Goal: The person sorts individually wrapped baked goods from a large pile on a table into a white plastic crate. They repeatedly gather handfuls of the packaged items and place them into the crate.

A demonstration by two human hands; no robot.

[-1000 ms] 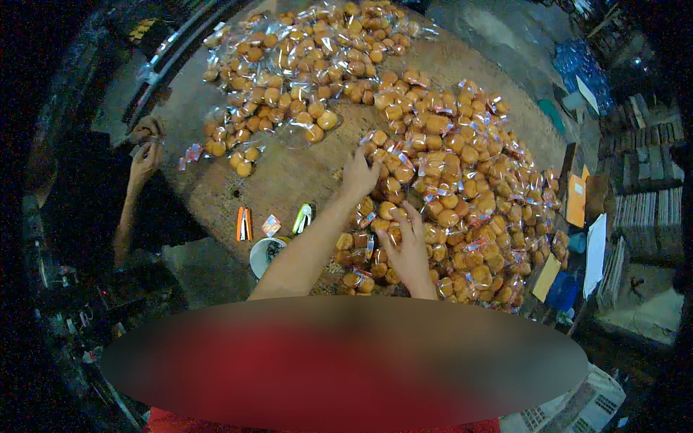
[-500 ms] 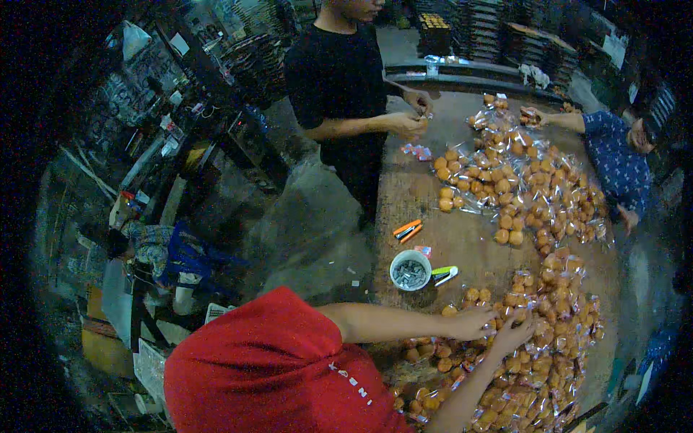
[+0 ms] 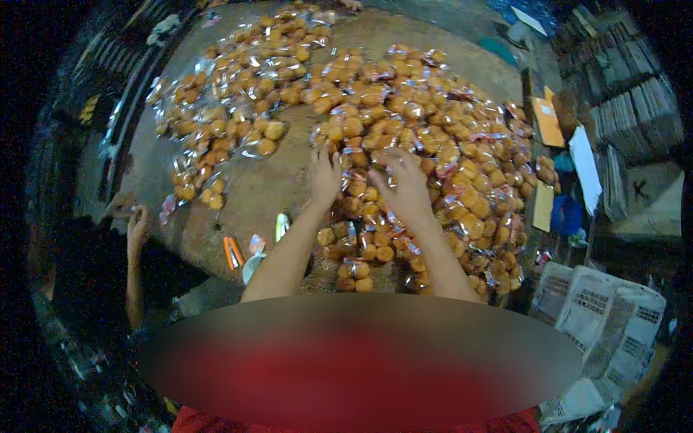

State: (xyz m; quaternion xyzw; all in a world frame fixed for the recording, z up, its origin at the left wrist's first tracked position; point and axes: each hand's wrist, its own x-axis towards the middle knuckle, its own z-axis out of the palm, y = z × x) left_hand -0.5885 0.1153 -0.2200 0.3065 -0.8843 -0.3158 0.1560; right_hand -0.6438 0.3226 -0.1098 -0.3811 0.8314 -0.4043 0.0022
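Observation:
Both my hands reach forward over a large pile of clear plastic packets (image 3: pixel 473 206) filled with small round golden-brown cakes. My left hand (image 3: pixel 325 179) lies along the pile's left edge, its fingers stretched out against the packets. Over the nearer middle of the pile is my right hand (image 3: pixel 406 186), palm down with fingers spread and slightly bent, touching the packets. A few packets lie between my forearms, among them a small packet of cakes (image 3: pixel 355 276) close to me. Neither hand visibly grips anything, though the fingertips are partly lost among the shiny wrappers.
Left of my left forearm lie an orange stapler (image 3: pixel 233 252), a green-and-white stapler (image 3: pixel 281 226) and a partly hidden white bowl (image 3: pixel 250 268). A second group of packets (image 3: pixel 216 130) covers the far left. A co-worker's hand (image 3: pixel 137 222) is at the left edge; plastic crates (image 3: pixel 595 303) stand right.
The view has swung round sharply, so the table now spreads ahead of me. My hands, close together over the packets before, are now farther apart with fingers extended.

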